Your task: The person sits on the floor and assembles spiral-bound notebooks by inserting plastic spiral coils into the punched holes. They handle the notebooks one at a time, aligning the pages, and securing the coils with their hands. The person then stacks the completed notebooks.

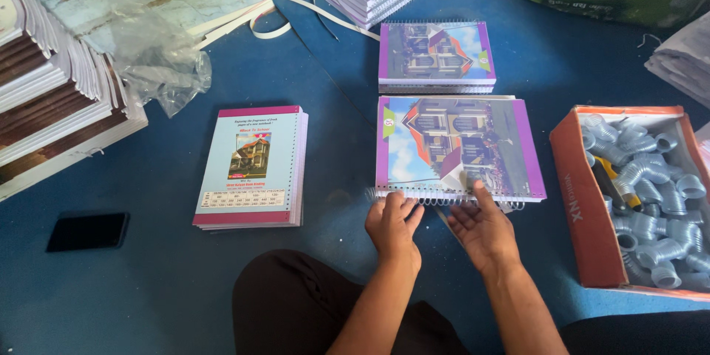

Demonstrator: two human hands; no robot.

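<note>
On the blue floor, just ahead of the knees | left hand is pinching the wire spiral along the notebook near edge, right hand is lying open, fingertips pressing the cover | best feeding coils evenly while steadying the cover | box of spirals at right, notebook stacks around.
</note>
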